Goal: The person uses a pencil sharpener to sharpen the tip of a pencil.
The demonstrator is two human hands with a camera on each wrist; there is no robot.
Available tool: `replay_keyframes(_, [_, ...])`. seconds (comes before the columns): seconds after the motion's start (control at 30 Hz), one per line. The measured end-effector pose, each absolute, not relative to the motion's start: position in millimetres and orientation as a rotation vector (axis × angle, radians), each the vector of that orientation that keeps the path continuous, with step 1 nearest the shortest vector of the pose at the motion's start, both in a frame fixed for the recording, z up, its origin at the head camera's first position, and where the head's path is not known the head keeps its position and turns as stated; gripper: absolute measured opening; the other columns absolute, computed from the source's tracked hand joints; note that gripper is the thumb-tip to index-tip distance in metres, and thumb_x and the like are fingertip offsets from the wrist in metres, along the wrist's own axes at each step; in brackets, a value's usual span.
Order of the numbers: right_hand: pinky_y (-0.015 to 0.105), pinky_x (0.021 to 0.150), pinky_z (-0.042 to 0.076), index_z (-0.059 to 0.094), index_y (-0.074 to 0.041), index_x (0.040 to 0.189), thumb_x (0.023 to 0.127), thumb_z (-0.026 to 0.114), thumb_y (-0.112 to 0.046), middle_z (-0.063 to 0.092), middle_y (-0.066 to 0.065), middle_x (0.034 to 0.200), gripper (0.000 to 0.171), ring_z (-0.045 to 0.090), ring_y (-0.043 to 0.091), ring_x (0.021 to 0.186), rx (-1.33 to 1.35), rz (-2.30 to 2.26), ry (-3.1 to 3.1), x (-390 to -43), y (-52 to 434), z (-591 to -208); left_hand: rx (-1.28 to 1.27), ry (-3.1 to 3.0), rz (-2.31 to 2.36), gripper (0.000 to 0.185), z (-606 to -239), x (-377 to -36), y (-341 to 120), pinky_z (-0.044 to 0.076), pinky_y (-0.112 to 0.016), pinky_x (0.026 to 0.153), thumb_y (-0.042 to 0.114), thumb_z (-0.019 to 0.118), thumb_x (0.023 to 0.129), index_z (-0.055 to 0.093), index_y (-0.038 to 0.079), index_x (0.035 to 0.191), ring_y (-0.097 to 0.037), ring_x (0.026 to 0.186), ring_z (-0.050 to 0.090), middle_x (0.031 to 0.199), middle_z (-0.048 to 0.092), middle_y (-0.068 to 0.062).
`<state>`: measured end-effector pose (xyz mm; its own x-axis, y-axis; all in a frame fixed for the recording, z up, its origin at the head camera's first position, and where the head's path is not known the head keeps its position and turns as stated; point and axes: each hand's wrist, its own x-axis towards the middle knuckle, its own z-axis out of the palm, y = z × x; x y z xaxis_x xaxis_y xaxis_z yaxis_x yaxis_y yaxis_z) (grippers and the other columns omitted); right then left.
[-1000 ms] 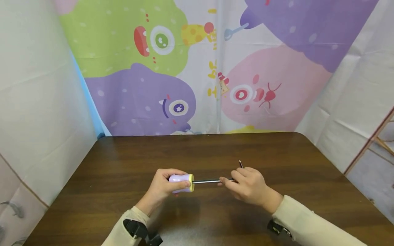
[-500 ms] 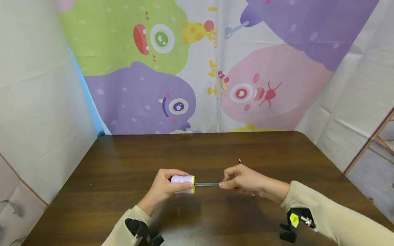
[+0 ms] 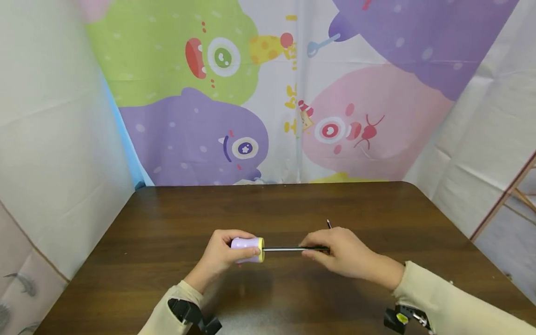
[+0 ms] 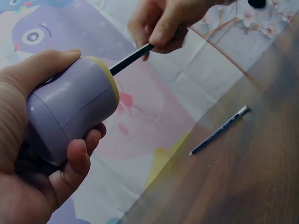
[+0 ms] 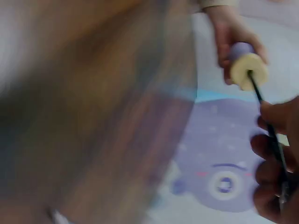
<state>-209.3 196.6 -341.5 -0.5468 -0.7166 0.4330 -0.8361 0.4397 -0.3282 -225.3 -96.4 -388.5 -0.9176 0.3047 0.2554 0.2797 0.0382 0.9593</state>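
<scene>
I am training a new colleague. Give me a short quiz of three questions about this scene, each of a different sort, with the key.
1. True or false: the left hand grips the purple sharpener.
2. The right hand pinches: A) a spoon B) the dark pencil C) nothing.
3. Fill in: a second pencil, blue, lies on the ____.

Key: 1 true. 2 B; the pencil's other end sits in the sharpener's yellow face. 3 table.
</scene>
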Motion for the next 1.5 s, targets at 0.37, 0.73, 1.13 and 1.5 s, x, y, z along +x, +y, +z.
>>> replay_keyframes(0.37, [0.026, 0.045, 0.033, 0.073, -0.011, 0.099, 0.103, 0.047, 0.0, 0.056, 0.004, 0.071, 0.029, 0.046, 0.019, 0.054, 1.173, -0.03, -1.477, -216.7, 195.3, -350.8, 0.654, 2.187, 2.151, 0.03, -385.4, -223.2, -94.7, 0.048, -0.026, 0.041, -0.005, 0.079, 0.075, 0.066, -0.02, 0.098, -0.013, 0.059, 0.058, 0.077, 0.067, -0.01])
replay_keyframes(0.73, [0.02, 0.038, 0.022, 0.078, -0.011, 0.093, 0.098, 0.065, -0.026, 0.041, -0.002, 0.056, 0.02, 0.025, 0.007, 0.045, 1.103, 0.169, -1.3, -231.9, 177.9, -364.0, 0.603, 2.172, 2.145, 0.031, -390.4, -224.5, -90.3, 0.047, -0.026, 0.041, -0.006, 0.079, 0.073, 0.066, -0.02, 0.097, -0.012, 0.058, 0.057, 0.076, 0.066, -0.009])
replay_keyframes(1.13, [0.023, 0.046, 0.025, 0.068, -0.028, 0.068, 0.08, 0.079, -0.041, 0.057, -0.017, 0.056, 0.021, 0.029, -0.002, 0.046, 0.71, 0.931, -2.54, -205.3, 172.4, -368.6, 0.561, 2.243, 2.091, 0.029, -391.1, -225.4, -93.1, 0.045, -0.025, 0.041, -0.005, 0.082, 0.071, 0.068, -0.017, 0.094, -0.012, 0.057, 0.055, 0.073, 0.065, -0.008])
replay_keyframes(1.5, [0.024, 0.043, 0.013, 0.051, -0.011, 0.068, 0.093, 0.069, -0.027, 0.023, -0.005, 0.052, 0.034, 0.013, 0.009, 0.045, 0.376, 1.984, -3.207, -224.4, 184.6, -341.6, 0.683, 2.21, 2.066, 0.029, -396.5, -226.1, -91.3, 0.043, -0.023, 0.04, -0.004, 0.081, 0.072, 0.069, -0.017, 0.095, -0.011, 0.054, 0.054, 0.073, 0.067, -0.004])
